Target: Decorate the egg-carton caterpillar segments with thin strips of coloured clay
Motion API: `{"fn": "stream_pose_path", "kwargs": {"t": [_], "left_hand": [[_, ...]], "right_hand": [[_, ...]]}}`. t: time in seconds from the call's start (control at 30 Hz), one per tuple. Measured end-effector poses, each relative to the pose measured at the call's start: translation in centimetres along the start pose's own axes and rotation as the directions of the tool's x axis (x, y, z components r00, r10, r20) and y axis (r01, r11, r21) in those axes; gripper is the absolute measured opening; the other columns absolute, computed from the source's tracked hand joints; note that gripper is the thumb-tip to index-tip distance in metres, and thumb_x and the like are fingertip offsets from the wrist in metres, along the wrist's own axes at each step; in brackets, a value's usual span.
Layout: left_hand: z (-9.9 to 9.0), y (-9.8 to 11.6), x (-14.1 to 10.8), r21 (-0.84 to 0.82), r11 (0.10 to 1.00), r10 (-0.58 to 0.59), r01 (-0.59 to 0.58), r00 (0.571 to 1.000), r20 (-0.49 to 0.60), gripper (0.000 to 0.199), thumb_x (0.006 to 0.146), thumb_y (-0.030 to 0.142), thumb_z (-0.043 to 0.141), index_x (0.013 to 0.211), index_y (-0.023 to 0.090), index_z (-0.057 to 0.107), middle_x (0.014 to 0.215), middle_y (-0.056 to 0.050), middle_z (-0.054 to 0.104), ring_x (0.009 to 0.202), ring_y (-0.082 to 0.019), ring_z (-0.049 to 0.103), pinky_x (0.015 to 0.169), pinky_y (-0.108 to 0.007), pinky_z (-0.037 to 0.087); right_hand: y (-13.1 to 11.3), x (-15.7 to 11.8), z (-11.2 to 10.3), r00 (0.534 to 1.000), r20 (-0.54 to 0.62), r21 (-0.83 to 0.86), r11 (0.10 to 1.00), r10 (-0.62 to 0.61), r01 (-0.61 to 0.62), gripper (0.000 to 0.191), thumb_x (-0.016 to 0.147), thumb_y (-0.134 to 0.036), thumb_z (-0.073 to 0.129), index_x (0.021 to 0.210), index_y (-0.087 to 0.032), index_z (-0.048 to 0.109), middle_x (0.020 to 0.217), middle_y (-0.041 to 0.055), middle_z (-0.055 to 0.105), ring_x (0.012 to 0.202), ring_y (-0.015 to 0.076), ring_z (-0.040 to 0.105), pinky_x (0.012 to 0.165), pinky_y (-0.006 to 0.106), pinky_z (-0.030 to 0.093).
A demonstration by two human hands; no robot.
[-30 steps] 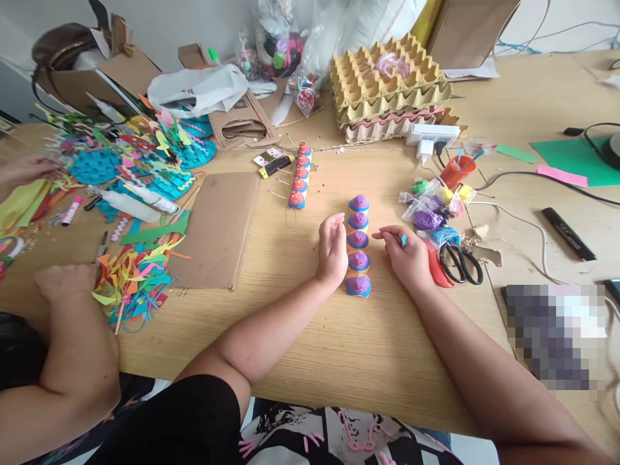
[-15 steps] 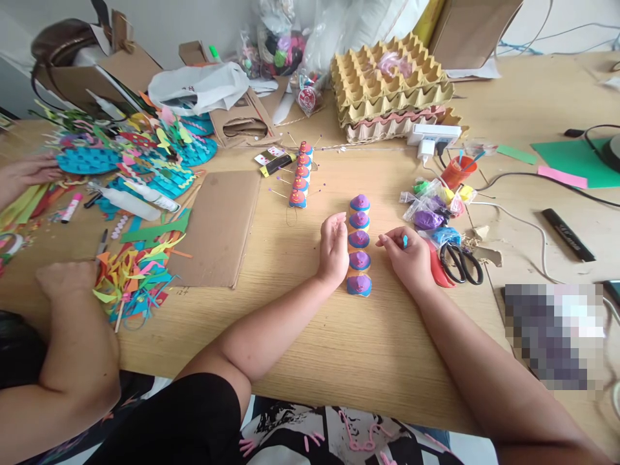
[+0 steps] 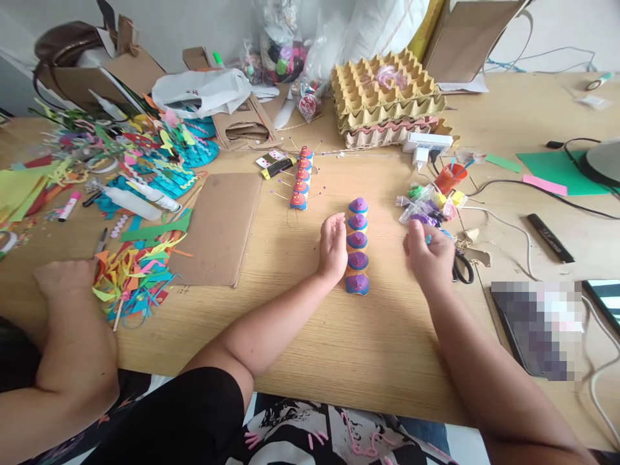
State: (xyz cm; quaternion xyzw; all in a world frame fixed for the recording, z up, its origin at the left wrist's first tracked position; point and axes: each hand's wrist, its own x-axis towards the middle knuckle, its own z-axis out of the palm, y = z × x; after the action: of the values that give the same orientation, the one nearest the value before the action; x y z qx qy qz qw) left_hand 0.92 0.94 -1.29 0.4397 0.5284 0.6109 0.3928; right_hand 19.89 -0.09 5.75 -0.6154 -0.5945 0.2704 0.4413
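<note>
A strip (image 3: 357,240) of five rounded humps, matte purple over blue, sits on the wood-grained bench (image 3: 310,361). The left hand (image 3: 333,248) curves just beside it, grip loosely apart (whether it touches is hard to judge). The right hand (image 3: 432,259) has its grip together on one small blue piece (image 3: 429,239), mostly hidden, and partly covers black-handled scissors (image 3: 465,267). Farther back, one red-and-blue strip (image 3: 301,177) bristles with thin sticks near stacked, ridged egg trays (image 3: 387,97).

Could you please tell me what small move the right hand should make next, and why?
Probably move the right hand and its small blue item toward the purple-topped strip: the left hand stands beside it, but the right is apart.
</note>
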Motion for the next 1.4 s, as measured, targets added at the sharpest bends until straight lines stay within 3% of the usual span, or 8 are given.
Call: {"fn": "stream_pose_path", "kwargs": {"t": [0.17,0.3,0.53,0.83,0.93,1.1,1.2,1.4], "left_hand": [[0.1,-0.2,0.2,-0.023,1.000,0.000,0.000,1.000,0.006,0.061,0.101,0.078,0.045,0.128,0.025,0.055,0.141,-0.014,0.065,0.136,-0.025,0.063,0.119,-0.046,0.051],[0.2,-0.4,0.1,-0.008,1.000,-0.010,0.010,1.000,-0.001,0.058,0.102,0.075,0.045,0.130,0.025,0.055,0.144,-0.013,0.064,0.137,-0.024,0.063,0.118,-0.045,0.052],[0.3,-0.3,0.0,-0.010,1.000,0.001,-0.001,1.000,0.018,0.052,0.105,0.070,0.045,0.129,0.025,0.055,0.142,-0.013,0.065,0.137,-0.023,0.064,0.117,-0.043,0.053],[0.3,0.1,-0.1,-0.004,1.000,0.010,-0.010,1.000,0.024,0.056,0.103,0.074,0.045,0.127,0.024,0.055,0.138,-0.013,0.066,0.132,-0.024,0.066,0.118,-0.044,0.052],[0.4,0.1,-0.1,0.001,1.000,0.005,-0.005,1.000,0.019,0.055,0.103,0.074,0.045,0.127,0.025,0.055,0.139,-0.013,0.066,0.133,-0.023,0.065,0.118,-0.043,0.052],[0.3,0.1,-0.2,-0.008,1.000,-0.007,0.007,1.000,0.025,0.054,0.104,0.073,0.046,0.128,0.026,0.056,0.141,-0.013,0.066,0.133,-0.024,0.066,0.117,-0.044,0.053],[0.3,0.1,-0.2,0.011,1.000,-0.014,0.014,1.000,0.022,0.053,0.105,0.072,0.045,0.128,0.026,0.056,0.141,-0.012,0.067,0.133,-0.023,0.066,0.115,-0.043,0.053],[0.3,0.0,-0.2,0.020,1.000,0.001,-0.002,1.000,0.019,0.058,0.103,0.076,0.044,0.128,0.026,0.056,0.140,-0.012,0.068,0.132,-0.024,0.067,0.117,-0.044,0.053]], "right_hand": [[-0.1,2.7,-6.1,0.996,-0.089,-0.587,0.809,-0.017,-0.038,0.040,0.100,-0.039,0.062,0.069,-0.024,0.042,0.060,0.0001,0.042,0.061,0.0167,0.032,0.065,0.036,0.025],[2.8,4.3,-9.0,0.979,-0.086,-0.699,0.689,0.184,-0.191,0.014,0.091,-0.024,0.070,0.088,-0.026,0.057,0.071,0.0031,0.055,0.064,0.0187,0.038,0.068,0.037,0.030],[4.9,6.4,-10.0,0.961,0.002,-0.780,0.602,0.276,-0.171,0.020,0.095,-0.031,0.068,0.076,-0.024,0.064,0.066,0.0073,0.060,0.060,0.0201,0.039,0.066,0.039,0.031],[3.0,9.4,-10.1,0.829,-0.063,-0.919,0.292,0.556,-0.266,0.040,0.103,-0.051,0.062,0.080,-0.021,0.074,0.074,0.0130,0.070,0.064,0.0194,0.044,0.069,0.042,0.035],[3.9,10.6,-10.3,0.875,-0.094,-0.929,0.275,0.475,-0.249,0.041,0.106,-0.052,0.056,0.100,-0.019,0.081,0.097,0.0177,0.076,0.067,0.0181,0.039,0.070,0.042,0.034],[6.2,14.1,-9.7,0.946,-0.133,-0.871,0.421,0.295,-0.253,0.041,0.103,-0.039,0.066,0.136,-0.018,0.076,0.123,0.0192,0.078,0.079,0.0188,0.042,0.074,0.041,0.033],[7.9,16.3,-9.3,0.959,-0.023,-0.834,0.524,0.281,-0.174,0.053,0.097,-0.034,0.076,0.147,-0.017,0.072,0.131,0.0204,0.077,0.077,0.0152,0.040,0.076,0.039,0.032],[10.7,18.0,-9.2,0.968,0.042,-0.835,0.541,0.248,-0.103,0.049,0.097,-0.030,0.074,0.144,-0.015,0.074,0.137,0.0259,0.075,0.068,0.0121,0.024,0.075,0.040,0.029]]}}
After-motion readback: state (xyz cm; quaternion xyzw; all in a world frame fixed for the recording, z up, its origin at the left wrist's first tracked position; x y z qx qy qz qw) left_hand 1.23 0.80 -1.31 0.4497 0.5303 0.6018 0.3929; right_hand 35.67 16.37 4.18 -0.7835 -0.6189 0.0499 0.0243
